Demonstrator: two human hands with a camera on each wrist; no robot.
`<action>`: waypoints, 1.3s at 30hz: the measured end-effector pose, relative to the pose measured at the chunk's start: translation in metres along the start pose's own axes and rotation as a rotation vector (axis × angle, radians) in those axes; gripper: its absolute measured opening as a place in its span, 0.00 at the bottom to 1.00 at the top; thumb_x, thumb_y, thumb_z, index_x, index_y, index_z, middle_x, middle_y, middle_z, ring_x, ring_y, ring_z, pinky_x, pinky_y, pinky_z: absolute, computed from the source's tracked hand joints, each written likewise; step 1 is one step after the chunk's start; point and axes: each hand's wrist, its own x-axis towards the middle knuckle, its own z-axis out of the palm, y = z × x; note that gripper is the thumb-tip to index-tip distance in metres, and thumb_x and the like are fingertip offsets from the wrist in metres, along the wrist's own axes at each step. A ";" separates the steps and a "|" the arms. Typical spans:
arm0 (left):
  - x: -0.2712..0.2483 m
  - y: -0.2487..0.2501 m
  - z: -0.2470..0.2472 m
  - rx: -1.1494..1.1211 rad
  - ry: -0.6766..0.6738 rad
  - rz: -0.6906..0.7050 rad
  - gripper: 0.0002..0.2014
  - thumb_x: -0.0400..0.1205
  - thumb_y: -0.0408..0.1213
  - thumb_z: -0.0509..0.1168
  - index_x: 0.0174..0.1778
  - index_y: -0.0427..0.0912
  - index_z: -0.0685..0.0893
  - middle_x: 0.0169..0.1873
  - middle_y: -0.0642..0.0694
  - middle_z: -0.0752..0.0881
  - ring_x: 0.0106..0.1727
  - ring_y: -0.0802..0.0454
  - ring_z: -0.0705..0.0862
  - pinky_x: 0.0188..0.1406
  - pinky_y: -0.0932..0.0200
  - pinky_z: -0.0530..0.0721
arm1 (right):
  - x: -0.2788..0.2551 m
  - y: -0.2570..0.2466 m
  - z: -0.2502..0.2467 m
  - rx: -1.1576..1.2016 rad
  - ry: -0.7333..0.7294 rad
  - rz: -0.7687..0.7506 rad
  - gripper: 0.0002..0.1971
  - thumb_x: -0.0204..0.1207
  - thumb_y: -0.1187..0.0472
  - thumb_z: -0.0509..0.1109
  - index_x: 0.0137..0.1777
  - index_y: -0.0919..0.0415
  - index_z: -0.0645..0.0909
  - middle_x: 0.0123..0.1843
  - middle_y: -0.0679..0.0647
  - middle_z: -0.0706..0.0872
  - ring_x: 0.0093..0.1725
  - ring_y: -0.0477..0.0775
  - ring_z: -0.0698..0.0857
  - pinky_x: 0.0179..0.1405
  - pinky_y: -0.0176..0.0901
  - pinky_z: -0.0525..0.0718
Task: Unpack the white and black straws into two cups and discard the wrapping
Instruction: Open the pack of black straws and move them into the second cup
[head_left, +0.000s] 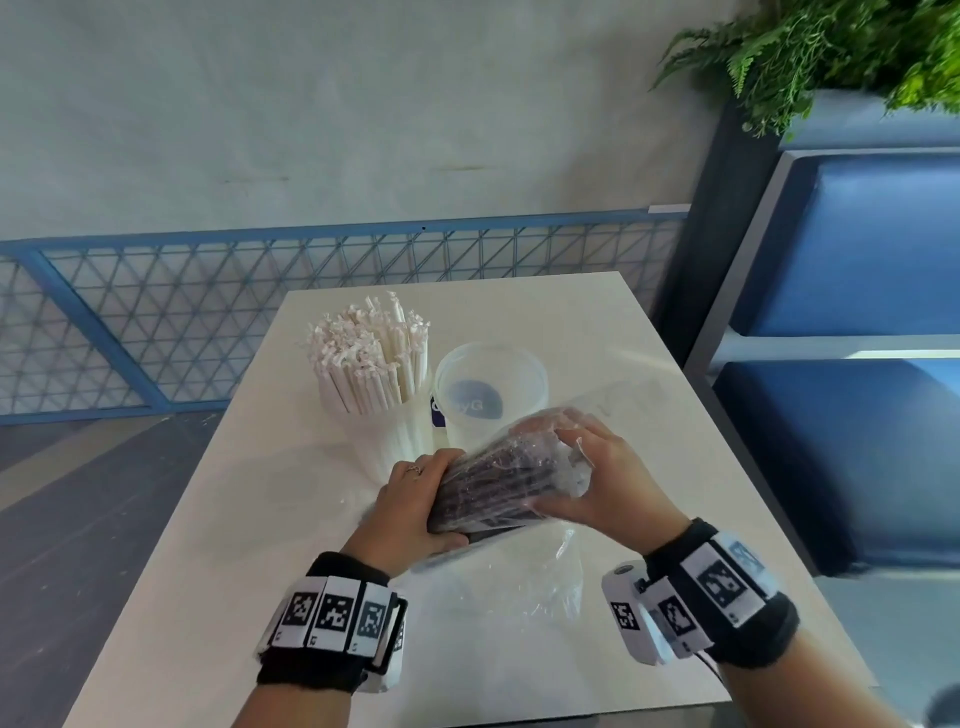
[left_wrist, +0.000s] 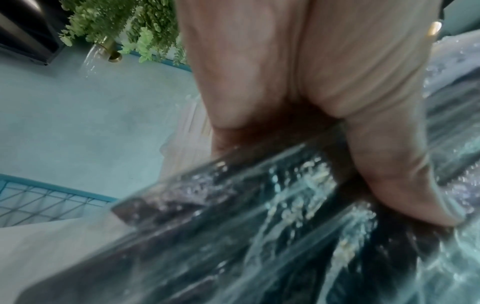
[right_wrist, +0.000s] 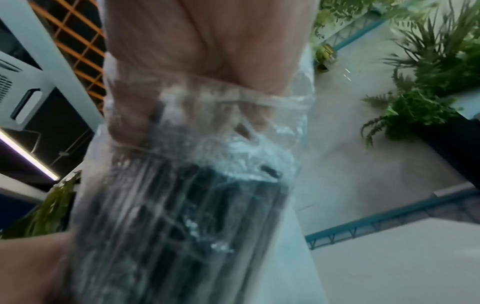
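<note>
White table (head_left: 597, 332) with two cups (head_left: 491, 395), crumpled clear wrapping (head_left: 519, 587)

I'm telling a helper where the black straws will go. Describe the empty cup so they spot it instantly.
On the white table, look toward the far end, just beyond the two hands. Two cups stand side by side there; the empty translucent plastic cup is the right one. Unlike its neighbour, packed with white paper-wrapped straws, it holds nothing.

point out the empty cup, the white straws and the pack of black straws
empty cup (head_left: 524, 358), head view, far rim
white straws (head_left: 363, 358), head view, upper ends
pack of black straws (head_left: 498, 480), head view, middle of bundle
</note>
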 end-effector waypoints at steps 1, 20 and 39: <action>0.001 -0.001 0.000 0.002 -0.003 -0.007 0.40 0.68 0.46 0.77 0.72 0.55 0.62 0.62 0.52 0.74 0.64 0.49 0.66 0.66 0.43 0.71 | 0.000 0.001 0.002 0.012 -0.004 0.018 0.34 0.57 0.58 0.84 0.64 0.64 0.80 0.60 0.42 0.73 0.65 0.41 0.72 0.63 0.19 0.64; 0.009 -0.004 0.002 -0.149 0.168 -0.030 0.36 0.57 0.51 0.82 0.58 0.51 0.73 0.44 0.57 0.78 0.53 0.52 0.74 0.53 0.54 0.77 | 0.016 -0.001 0.011 0.312 0.225 0.180 0.05 0.67 0.63 0.77 0.43 0.57 0.88 0.36 0.38 0.85 0.37 0.30 0.84 0.39 0.23 0.82; 0.000 -0.023 -0.023 -0.186 0.199 -0.014 0.36 0.55 0.63 0.76 0.58 0.64 0.72 0.49 0.56 0.84 0.54 0.49 0.81 0.55 0.44 0.82 | 0.023 -0.013 0.019 0.681 0.108 0.343 0.16 0.58 0.52 0.80 0.37 0.60 0.79 0.30 0.47 0.83 0.31 0.46 0.81 0.34 0.37 0.79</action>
